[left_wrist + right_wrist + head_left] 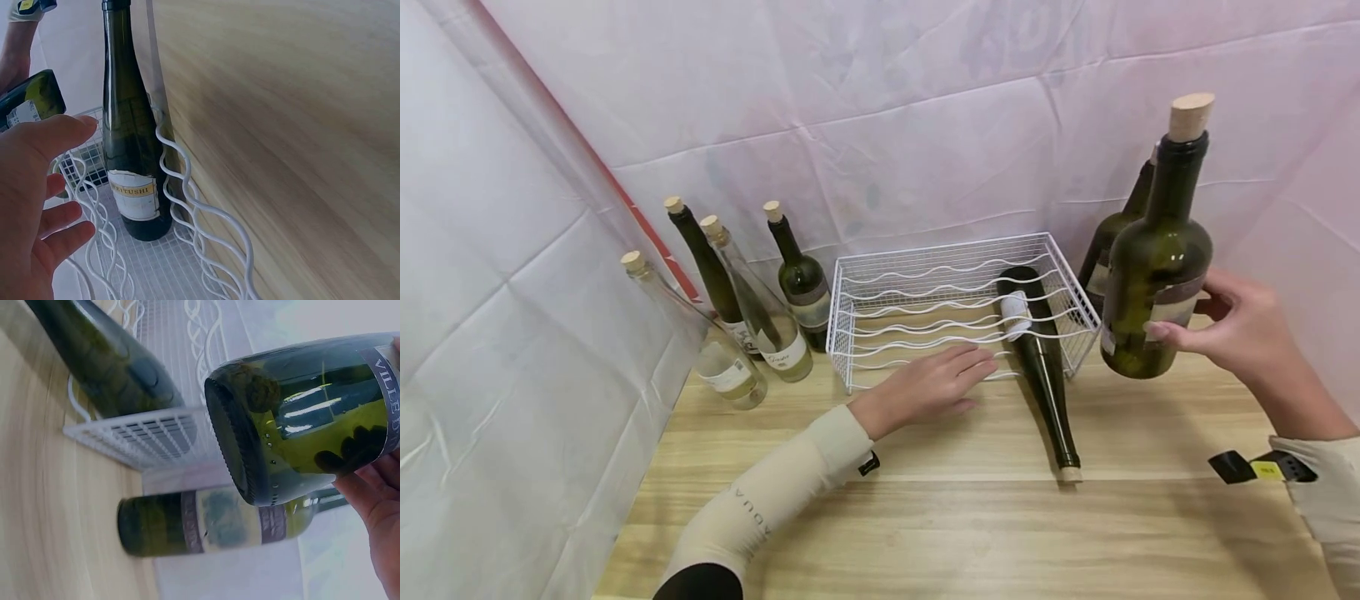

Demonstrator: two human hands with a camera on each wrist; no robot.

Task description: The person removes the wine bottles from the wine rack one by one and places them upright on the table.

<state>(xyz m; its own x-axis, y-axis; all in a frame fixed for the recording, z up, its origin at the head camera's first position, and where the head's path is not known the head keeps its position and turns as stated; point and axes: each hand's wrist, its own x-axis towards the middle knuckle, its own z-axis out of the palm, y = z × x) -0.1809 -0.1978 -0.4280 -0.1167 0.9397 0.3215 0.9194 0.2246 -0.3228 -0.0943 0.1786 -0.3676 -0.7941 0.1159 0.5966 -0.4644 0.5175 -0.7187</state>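
My right hand point(1236, 321) grips a corked green wine bottle point(1159, 258) round its lower body and holds it upright above the table. In the right wrist view the base of this wine bottle point(300, 419) faces the camera. My left hand point(928, 383) hovers by the front of a white wire wine rack point(842, 333), fingers extended and holding nothing. A slim dark green bottle point(1041, 367) lies in the rack's right side, its corked neck sticking out toward the front. The left wrist view shows the label of this slim bottle point(128, 156) between wavy wires.
Behind the held bottle another dark bottle point(1108, 237) stands right of the rack. Left of the rack stand several corked bottles, including a small green one point(805, 287) and a clear one point(726, 362). White cloth point(887, 125) hangs behind the wooden table point(925, 525).
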